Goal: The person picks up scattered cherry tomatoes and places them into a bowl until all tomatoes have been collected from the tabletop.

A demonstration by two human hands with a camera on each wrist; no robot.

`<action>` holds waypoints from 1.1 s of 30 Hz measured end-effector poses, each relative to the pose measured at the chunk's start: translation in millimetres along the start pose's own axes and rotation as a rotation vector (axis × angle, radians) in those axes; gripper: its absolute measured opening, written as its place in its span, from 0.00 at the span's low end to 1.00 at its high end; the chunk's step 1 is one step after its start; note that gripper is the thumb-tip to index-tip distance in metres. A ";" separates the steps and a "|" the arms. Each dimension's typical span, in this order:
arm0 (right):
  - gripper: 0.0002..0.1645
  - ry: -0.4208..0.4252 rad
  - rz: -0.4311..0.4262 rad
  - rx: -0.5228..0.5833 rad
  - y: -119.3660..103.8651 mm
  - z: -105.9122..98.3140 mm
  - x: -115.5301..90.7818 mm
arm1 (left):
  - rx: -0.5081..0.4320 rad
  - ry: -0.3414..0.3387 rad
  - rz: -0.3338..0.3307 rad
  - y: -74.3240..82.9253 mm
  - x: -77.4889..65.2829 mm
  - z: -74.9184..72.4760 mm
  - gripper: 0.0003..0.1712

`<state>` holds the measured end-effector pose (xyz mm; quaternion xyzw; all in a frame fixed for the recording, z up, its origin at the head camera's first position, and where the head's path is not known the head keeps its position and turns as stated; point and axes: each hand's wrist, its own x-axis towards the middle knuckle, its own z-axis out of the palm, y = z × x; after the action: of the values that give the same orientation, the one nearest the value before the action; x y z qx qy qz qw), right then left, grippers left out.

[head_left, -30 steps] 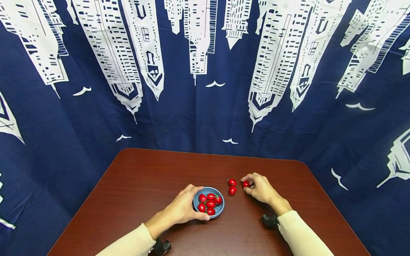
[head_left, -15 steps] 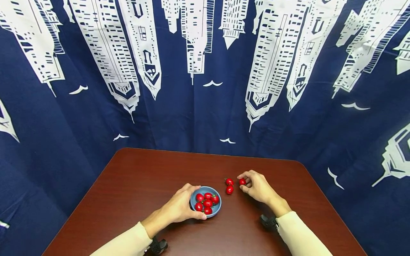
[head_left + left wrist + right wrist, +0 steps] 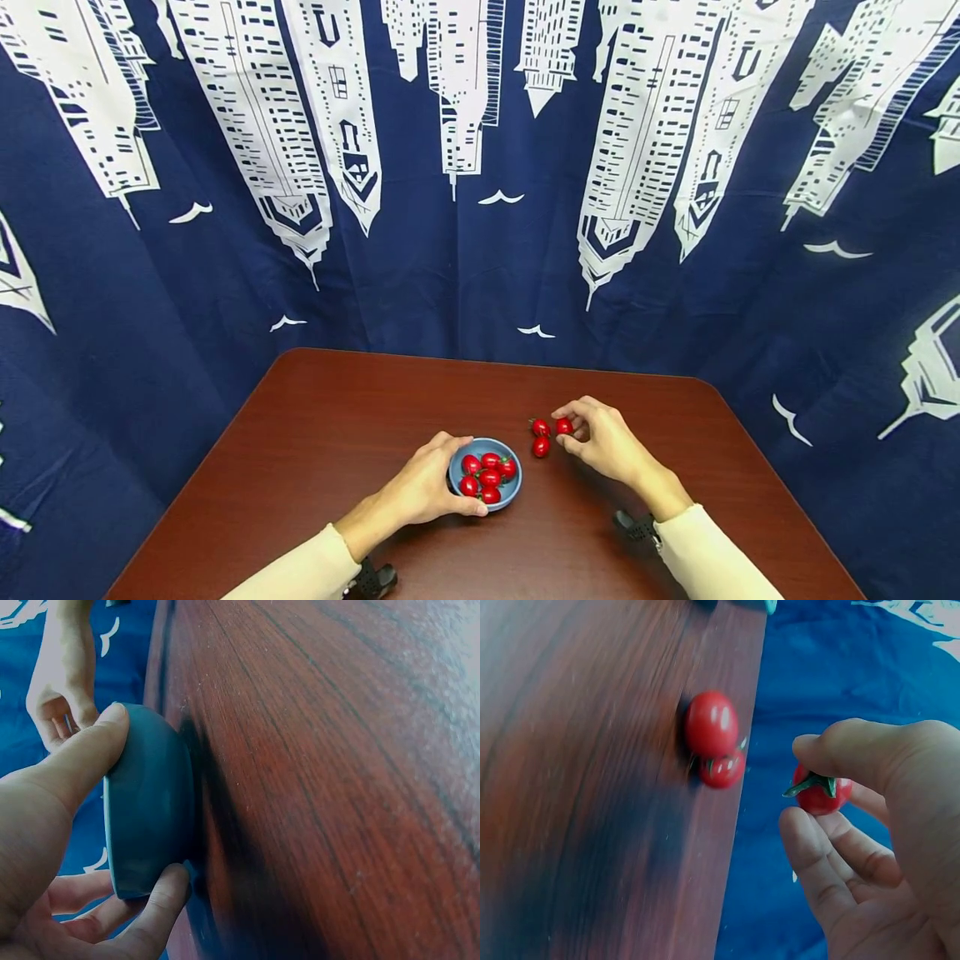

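Observation:
My left hand [image 3: 429, 482] grips a small blue bowl [image 3: 513, 493] by its side, with the thumb on the near rim and fingers at the far side. Several red cherry tomatoes [image 3: 490, 477] lie in the bowl. From the left wrist view, only the outer wall of the bowl [image 3: 150, 802] shows, so its contents are hidden there. To the right, my right hand [image 3: 607, 440] pinches one cherry tomato [image 3: 823, 793] between thumb and fingers, held up off the table with its green stem showing. Two loose tomatoes [image 3: 711, 724] lie touching on the table beside that hand.
The brown wooden table [image 3: 360, 400] has rounded far corners. Behind it hangs a dark blue curtain [image 3: 420, 283] printed with white buildings and birds. A black wrist device [image 3: 633, 525] sits under the right wrist, another [image 3: 375, 579] under the left.
My right hand has raised its tomato from the table and moved a little left, closer to the two loose ones. My left hand still holds the bowl in about the same place.

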<state>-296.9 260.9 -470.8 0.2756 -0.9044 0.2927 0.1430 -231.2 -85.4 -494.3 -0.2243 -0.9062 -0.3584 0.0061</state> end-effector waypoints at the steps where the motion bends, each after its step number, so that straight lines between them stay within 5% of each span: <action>1: 0.20 -0.006 -0.002 0.004 -2.7 0.0 -0.7 | -0.002 0.002 0.000 0.4 -0.3 0.2 0.62; 21: 0.20 -0.021 -0.073 0.096 -44.8 15.7 -10.1 | -0.022 -0.009 -0.029 -2.2 1.2 -0.4 0.63; 33: 0.23 -0.037 -0.114 0.099 -58.8 22.6 -19.4 | -0.011 0.015 0.015 -1.4 1.0 2.5 0.63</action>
<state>-249.2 215.3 -470.3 0.3387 -0.8741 0.3233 0.1290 -232.2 -84.3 -496.9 -0.2286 -0.9024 -0.3649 0.0142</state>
